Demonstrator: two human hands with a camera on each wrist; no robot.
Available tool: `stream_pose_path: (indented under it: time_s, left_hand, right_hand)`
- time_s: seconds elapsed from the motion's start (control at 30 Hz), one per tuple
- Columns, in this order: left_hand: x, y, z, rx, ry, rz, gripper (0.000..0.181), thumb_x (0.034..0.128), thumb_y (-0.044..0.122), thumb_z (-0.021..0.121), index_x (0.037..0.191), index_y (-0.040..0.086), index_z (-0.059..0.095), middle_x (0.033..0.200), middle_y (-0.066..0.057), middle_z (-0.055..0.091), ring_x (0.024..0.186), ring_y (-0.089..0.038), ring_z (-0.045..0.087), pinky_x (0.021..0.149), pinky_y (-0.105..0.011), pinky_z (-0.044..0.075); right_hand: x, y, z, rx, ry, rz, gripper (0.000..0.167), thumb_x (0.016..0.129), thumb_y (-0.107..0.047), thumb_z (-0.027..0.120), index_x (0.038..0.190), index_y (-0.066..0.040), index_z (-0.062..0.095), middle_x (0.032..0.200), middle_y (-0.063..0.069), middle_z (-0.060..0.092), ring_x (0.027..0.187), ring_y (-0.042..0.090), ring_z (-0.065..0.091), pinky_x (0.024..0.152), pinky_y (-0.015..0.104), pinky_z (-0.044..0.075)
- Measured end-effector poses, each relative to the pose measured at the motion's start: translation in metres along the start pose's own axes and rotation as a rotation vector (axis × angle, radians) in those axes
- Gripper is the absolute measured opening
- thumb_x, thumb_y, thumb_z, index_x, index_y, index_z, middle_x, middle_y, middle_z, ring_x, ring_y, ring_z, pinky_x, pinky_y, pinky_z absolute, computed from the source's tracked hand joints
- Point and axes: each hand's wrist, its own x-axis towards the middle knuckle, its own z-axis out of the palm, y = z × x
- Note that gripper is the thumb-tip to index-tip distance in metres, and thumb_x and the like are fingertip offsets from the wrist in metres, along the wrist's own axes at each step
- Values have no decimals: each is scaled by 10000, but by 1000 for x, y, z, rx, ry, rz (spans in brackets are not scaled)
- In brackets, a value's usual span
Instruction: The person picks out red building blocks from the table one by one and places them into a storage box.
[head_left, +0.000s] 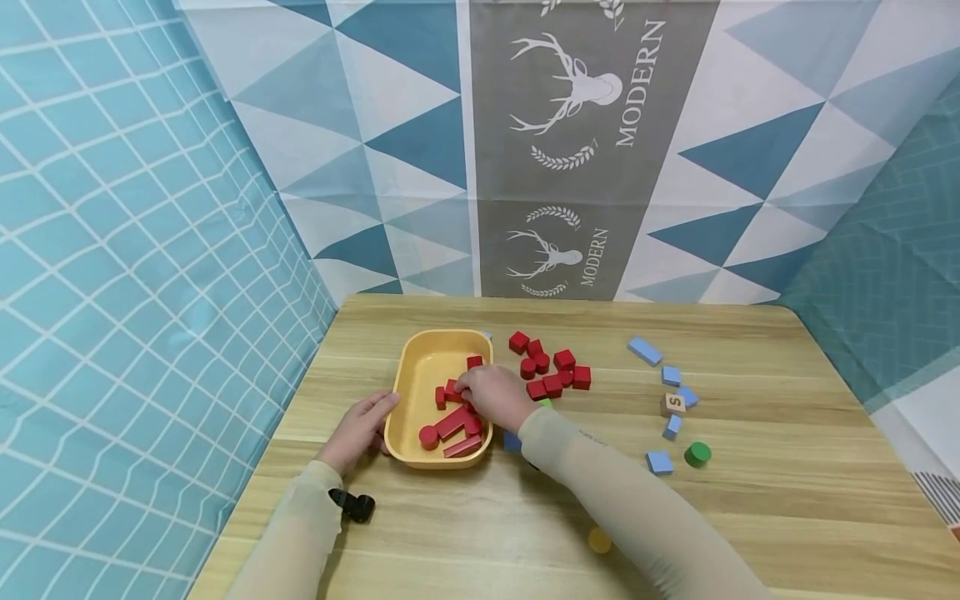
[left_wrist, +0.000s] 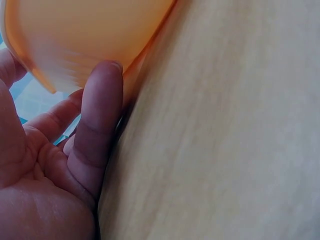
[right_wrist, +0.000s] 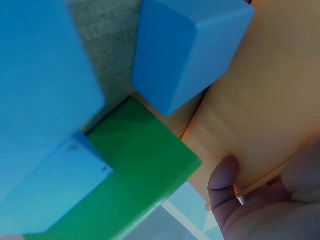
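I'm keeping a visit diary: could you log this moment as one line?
left hand: holds yellow tray by rim; right hand: over tray, grip unclear; tray: red blocks; table: more red blocks, blue blocks, green cylinder

And here we are in a cloth-walled booth set around a table! That wood-grain table (head_left: 795, 492) spreads out beneath the left hand (head_left: 363, 429) and right hand (head_left: 495, 396). Straight past the grip, a backdrop (head_left: 412, 125) of triangles, deer heads and the word MODERN! Left of the left hand, a blue gridded cloth (head_left: 112, 250), rippling with folds; well right of the right hand, a teal cloth (head_left: 900, 242). Toy blocks (head_left: 582, 377) beside the right hand suggest play; home or studio, I can't tell.
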Motion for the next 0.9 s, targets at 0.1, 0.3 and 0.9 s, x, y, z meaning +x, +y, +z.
stream_pose_path:
  time_s: [0.1,0.3,0.9]
  left_hand:
    - [0,0,0,-1,4,-3,687,1091,518,556,1580,47,455,750,-15,678,592,-134,614,562,-267,563]
    - [-1,2,0,-1,8,-2,719,1082,532,569,1590,39,444,769,-11,675,611,-132,613,567,-268,563]
    - [0,2,0,-3,-5,0,700,1087,537,559,1582,52,462,742,-15,683,584,-134,620,557,-275,569]
  right_hand:
    - [1,0,1,6,-24,24,208,1013,-199,750,1196,-245,838,1142,-65,817,1029,132,739,1025,365,609]
    - [2,-1,0,37,-32,57,201,1040,-200,708,1186,-244,838,1095,-66,815,928,110,693,999,367,613]
    - [19,69,-37,-155,119,219,474,1112,-251,533,1539,-46,546,1562,143,590,1426,389,564,1209,543,461]
